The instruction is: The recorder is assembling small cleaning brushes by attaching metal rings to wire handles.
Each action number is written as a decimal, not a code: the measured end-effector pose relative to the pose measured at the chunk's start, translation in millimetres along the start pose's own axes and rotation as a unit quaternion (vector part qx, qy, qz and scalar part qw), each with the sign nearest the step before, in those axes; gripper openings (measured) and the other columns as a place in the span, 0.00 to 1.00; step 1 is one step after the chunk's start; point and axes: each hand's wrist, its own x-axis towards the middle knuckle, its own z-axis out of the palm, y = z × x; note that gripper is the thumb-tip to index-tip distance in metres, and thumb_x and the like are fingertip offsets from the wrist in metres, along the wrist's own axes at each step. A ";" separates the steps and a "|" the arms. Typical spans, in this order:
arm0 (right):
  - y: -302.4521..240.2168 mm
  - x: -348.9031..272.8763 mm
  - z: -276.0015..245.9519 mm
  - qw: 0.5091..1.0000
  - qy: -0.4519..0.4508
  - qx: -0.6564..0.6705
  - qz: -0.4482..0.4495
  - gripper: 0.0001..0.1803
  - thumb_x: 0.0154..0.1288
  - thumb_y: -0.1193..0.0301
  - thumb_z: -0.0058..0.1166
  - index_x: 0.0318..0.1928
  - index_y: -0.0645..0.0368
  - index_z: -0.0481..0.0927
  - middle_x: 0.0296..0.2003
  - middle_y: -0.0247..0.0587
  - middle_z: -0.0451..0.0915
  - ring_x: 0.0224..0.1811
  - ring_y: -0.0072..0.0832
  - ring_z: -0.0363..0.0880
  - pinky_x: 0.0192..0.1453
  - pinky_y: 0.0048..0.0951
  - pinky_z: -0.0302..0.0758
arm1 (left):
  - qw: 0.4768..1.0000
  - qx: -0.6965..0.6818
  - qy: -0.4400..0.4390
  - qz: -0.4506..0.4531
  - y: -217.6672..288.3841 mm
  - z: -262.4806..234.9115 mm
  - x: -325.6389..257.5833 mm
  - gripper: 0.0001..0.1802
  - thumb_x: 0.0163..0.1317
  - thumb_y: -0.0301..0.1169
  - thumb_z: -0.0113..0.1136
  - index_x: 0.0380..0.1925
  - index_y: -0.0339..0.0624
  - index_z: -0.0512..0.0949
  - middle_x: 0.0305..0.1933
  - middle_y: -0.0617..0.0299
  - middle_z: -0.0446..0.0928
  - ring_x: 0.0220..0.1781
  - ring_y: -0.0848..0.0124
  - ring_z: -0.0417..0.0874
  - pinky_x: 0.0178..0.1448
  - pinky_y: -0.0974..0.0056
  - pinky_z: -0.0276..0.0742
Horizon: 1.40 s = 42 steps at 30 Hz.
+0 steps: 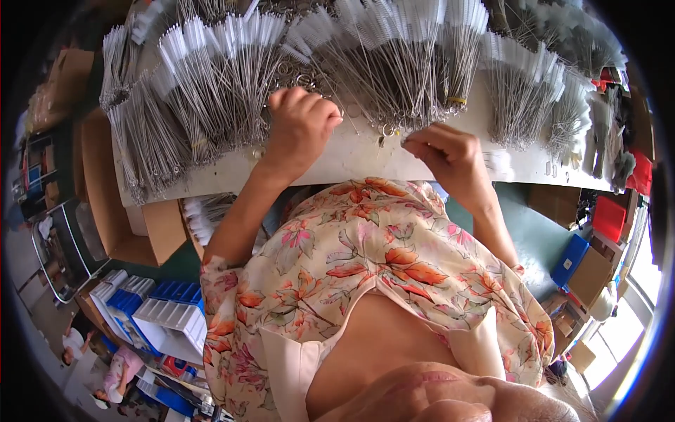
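My left hand (pixel 304 121) is raised over the table with its fingers curled and thumb pressed in; what it holds, if anything, is too small to tell. Just beyond it lies a loose pile of metal rings (pixel 285 68). My right hand (pixel 450 153) hovers near the table's front edge, thumb and fingers pinched together, with something tiny or nothing at the tips. Between the hands, a metal ring (pixel 387 130) lies by the looped ends of a big bundle of thin wire-handled brushes (pixel 408 70) with white bristles. Another brush bundle (pixel 225 70) lies to the left of the rings.
More wire brushes (pixel 524 91) are heaped along the right side of the white table (pixel 380 165). An open cardboard box (pixel 112 211) stands at the left. White and blue plastic bins (pixel 169 320) are behind it. A red box (pixel 608 218) sits at the right.
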 end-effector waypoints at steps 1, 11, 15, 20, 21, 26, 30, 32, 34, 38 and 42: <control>-11.1 4.3 -5.7 0.994 0.030 0.109 0.009 0.06 0.55 0.75 0.57 0.34 0.64 0.79 0.35 0.39 0.77 0.29 0.23 0.74 0.30 0.26 0.70 | 1.000 -0.001 -0.001 0.008 5.4 -14.1 2.7 0.09 0.50 0.34 0.63 0.25 0.44 0.74 0.28 0.68 0.73 0.37 0.72 0.70 0.52 0.62 0.60; -64.6 51.8 15.8 0.892 0.058 0.423 -0.146 0.07 0.58 0.73 0.57 0.34 0.64 0.80 0.39 0.40 0.77 0.35 0.22 0.77 0.38 0.22 0.74 | 0.591 -0.790 0.089 -0.133 37.8 -54.1 13.1 0.10 0.66 0.33 0.46 0.41 0.38 0.67 0.38 0.65 0.70 0.38 0.79 0.69 0.44 0.73 0.65; -65.7 50.3 23.5 0.923 0.123 0.271 -0.243 0.05 0.53 0.76 0.60 0.31 0.64 0.80 0.37 0.41 0.78 0.34 0.28 0.79 0.35 0.23 0.76 | 0.705 -0.673 0.167 -0.149 41.3 -57.0 14.0 0.07 0.64 0.28 0.50 0.39 0.36 0.69 0.39 0.61 0.74 0.38 0.79 0.73 0.46 0.72 0.70; -66.1 56.6 26.4 0.913 0.202 0.131 -0.330 0.08 0.44 0.77 0.63 0.28 0.62 0.80 0.34 0.36 0.78 0.28 0.30 0.80 0.28 0.25 0.76 | 0.849 -0.473 0.229 -0.057 41.9 -70.0 18.4 0.09 0.57 0.14 0.52 0.39 0.32 0.74 0.35 0.56 0.78 0.33 0.76 0.79 0.36 0.74 0.77; -66.1 57.2 24.8 0.911 0.207 0.117 -0.336 0.08 0.43 0.77 0.63 0.28 0.61 0.80 0.33 0.35 0.78 0.27 0.29 0.80 0.27 0.25 0.76 | 0.849 -0.472 0.230 -0.057 40.9 -69.9 18.0 0.09 0.57 0.14 0.52 0.39 0.32 0.74 0.35 0.56 0.78 0.33 0.76 0.79 0.36 0.74 0.77; -62.4 62.7 24.6 0.879 0.262 0.025 -0.397 0.09 0.40 0.75 0.62 0.27 0.61 0.80 0.33 0.33 0.78 0.25 0.26 0.79 0.24 0.24 0.75 | 0.797 -0.556 0.221 -0.085 42.8 -73.8 15.1 0.10 0.55 0.15 0.55 0.39 0.31 0.75 0.39 0.54 0.78 0.38 0.72 0.81 0.41 0.72 0.79; -65.9 63.1 20.5 0.867 0.260 -0.036 -0.425 0.09 0.39 0.75 0.61 0.27 0.61 0.80 0.34 0.32 0.78 0.24 0.25 0.78 0.23 0.23 0.74 | 0.800 -0.556 0.207 -0.086 41.0 -82.9 12.3 0.12 0.54 0.16 0.57 0.41 0.31 0.75 0.41 0.53 0.78 0.40 0.71 0.81 0.44 0.71 0.79; -65.2 64.7 21.2 0.866 0.249 -0.050 -0.430 0.10 0.39 0.75 0.61 0.27 0.60 0.80 0.34 0.33 0.78 0.24 0.25 0.78 0.23 0.23 0.73 | 0.818 -0.540 0.154 -0.129 40.3 -91.1 10.5 0.14 0.52 0.15 0.58 0.41 0.31 0.76 0.42 0.53 0.78 0.40 0.71 0.81 0.45 0.70 0.80; -63.4 67.7 25.1 0.884 0.211 0.050 -0.415 0.08 0.43 0.74 0.61 0.28 0.59 0.81 0.32 0.33 0.78 0.22 0.24 0.76 0.23 0.22 0.73 | 0.851 -0.483 0.176 -0.111 39.4 -94.8 11.0 0.15 0.51 0.14 0.58 0.41 0.31 0.76 0.42 0.52 0.78 0.40 0.70 0.81 0.44 0.70 0.80; -76.6 59.8 -3.6 0.930 0.060 0.340 -0.125 0.08 0.58 0.68 0.58 0.31 0.60 0.81 0.22 0.32 0.76 0.18 0.16 0.68 0.20 0.18 0.65 | 0.908 -0.332 0.252 -0.049 43.2 -98.9 14.4 0.16 0.46 0.13 0.59 0.38 0.32 0.78 0.39 0.52 0.79 0.36 0.70 0.83 0.40 0.70 0.81; -80.2 66.2 0.5 0.830 -0.056 0.555 0.006 0.12 0.60 0.65 0.57 0.33 0.63 0.78 0.21 0.30 0.74 0.17 0.13 0.68 0.18 0.14 0.62 | 0.926 -0.271 0.263 -0.023 46.9 -98.4 20.5 0.17 0.44 0.13 0.61 0.38 0.33 0.78 0.37 0.53 0.80 0.34 0.70 0.83 0.37 0.71 0.81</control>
